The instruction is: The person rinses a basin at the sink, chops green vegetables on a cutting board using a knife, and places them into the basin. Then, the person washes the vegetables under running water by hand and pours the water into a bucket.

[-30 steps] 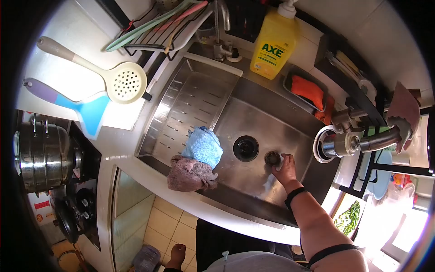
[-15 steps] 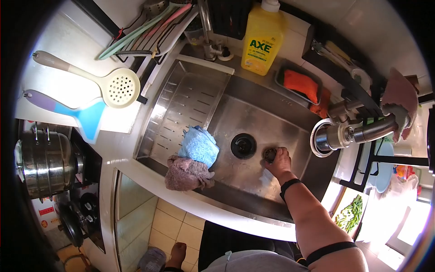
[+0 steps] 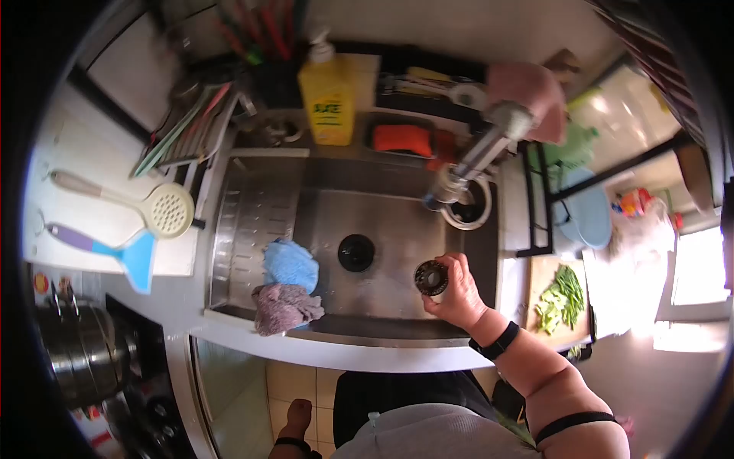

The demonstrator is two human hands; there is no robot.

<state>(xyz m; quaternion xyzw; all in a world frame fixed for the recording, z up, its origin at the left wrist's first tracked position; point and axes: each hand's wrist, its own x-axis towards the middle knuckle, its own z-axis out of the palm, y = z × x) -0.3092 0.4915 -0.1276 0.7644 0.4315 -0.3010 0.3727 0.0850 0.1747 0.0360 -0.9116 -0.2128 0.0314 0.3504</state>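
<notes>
My right hand [image 3: 456,294] is closed around a dark, round sink strainer basket [image 3: 431,278], held over the right part of the steel sink [image 3: 382,218]. A speckled ring shows on the face of the strainer, and my fingers hide its right side. To its left lies the black drain [image 3: 356,252]. Down by my side over the tiled floor hangs my left hand [image 3: 299,415], its fingers too indistinct to make out. A blue cloth [image 3: 291,265] and a greyish-purple cloth [image 3: 284,309] lie at the sink's left front, apart from both hands.
Behind the sink stand a yellow soap bottle [image 3: 327,107] and an orange sponge [image 3: 402,140]. The faucet [image 3: 480,157] reaches over a white-rimmed round opening [image 3: 487,206] at the right. Chopped greens lie on a cutting board [image 3: 537,284]. A steel pot [image 3: 80,348] stands far left.
My right hand has lifted the strainer from the sink floor and brought it nearer to me. The camera view has turned right, and the faucet spout has swung relative to the round opening.
</notes>
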